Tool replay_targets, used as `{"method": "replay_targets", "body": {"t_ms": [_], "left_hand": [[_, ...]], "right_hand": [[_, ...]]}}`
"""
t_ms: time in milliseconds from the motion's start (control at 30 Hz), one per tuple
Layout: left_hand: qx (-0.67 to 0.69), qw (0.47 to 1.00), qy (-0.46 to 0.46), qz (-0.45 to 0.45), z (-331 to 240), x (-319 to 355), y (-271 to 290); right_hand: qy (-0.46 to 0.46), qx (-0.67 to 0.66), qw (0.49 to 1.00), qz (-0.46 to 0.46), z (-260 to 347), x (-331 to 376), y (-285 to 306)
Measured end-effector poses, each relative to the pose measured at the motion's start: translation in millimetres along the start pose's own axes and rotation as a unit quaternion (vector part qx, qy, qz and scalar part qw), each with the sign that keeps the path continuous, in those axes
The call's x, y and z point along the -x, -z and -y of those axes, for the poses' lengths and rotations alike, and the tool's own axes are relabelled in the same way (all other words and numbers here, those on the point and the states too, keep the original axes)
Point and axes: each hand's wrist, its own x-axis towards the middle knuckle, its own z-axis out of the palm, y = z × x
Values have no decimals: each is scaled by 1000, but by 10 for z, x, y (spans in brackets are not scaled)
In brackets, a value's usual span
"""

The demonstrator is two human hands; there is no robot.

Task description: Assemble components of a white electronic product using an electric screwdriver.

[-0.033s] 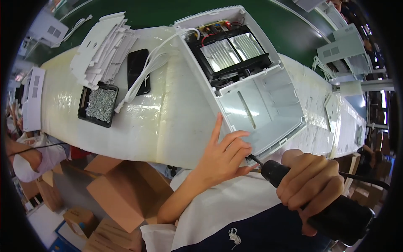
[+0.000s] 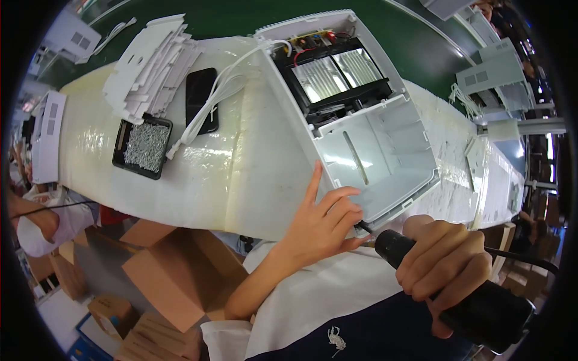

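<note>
An open white appliance housing lies tilted on the bench, with a pleated silvery block and wiring in its far half. The near half is a bare compartment. My left hand grips its near left corner, index finger stretched along the side wall, other fingers bent over the edge. In my right hand is a black corded electric screwdriver, fingers wrapped round its body. Its bit points at the housing's near end, close to my left thumb. Whether the bit touches a screw cannot be seen.
On the left stand a black tray of small screws, stacked white panels, a black phone and a coiled white power cord. Below the bench sits an open cardboard box. More white housings are at the right.
</note>
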Motion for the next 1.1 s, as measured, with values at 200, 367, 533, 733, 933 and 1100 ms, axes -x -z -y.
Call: {"method": "replay_targets", "body": {"t_ms": [200,367,533,733,933,1100], "left_hand": [[8,1000,-27,-13,17,-13,38],[16,999,-25,23,46,5,70],[47,998,-31,12,82,7,53],[48,997,-42,35,95,25,313],[108,994,29,-5,141,88,898],[-281,928,183,-163,877,375,2041]], "right_hand": [[-85,-12,993,86,-19,-161,-12],[-91,-27,989,110,-33,-201,12],[-133,-66,973,179,-33,-245,75],[-167,-140,951,218,-93,-399,97],[-145,-179,952,203,-115,-485,54],[-89,-229,943,224,-20,-615,226]]}}
